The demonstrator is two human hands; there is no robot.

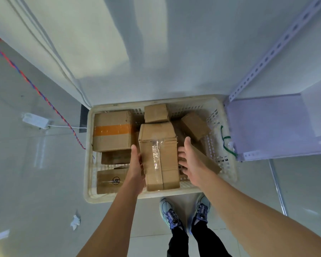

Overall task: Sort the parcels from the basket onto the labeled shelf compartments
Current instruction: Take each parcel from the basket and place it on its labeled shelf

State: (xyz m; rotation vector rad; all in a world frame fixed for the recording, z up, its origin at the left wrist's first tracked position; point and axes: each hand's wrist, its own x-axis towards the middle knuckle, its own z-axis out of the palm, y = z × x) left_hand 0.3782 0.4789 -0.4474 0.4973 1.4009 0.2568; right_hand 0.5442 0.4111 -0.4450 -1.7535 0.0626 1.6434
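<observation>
A cream plastic basket (pixel 119 198) stands on the floor, holding several cardboard parcels. In its middle stands a tall brown box (pixel 158 156) sealed with clear tape. My left hand (pixel 137 167) presses against this box's left face, thumb along the edge, fingers partly hidden. My right hand (pixel 190 160) reaches in at the box's right face with fingers spread and straight. Around it lie a box with an orange tape band (pixel 112 131), a small box at the back (pixel 156 113), a tilted box on the right (pixel 195 126) and a box with a round logo (pixel 111 180).
A white metal shelf (pixel 267 123) with a perforated post (pixel 278 45) stands directly right of the basket. A green cord (pixel 225 140) hangs on the basket's right wall. On the floor to the left lie a white power adapter (pixel 36 120), a red-blue rope (pixel 35 88) and crumpled paper (pixel 75 221).
</observation>
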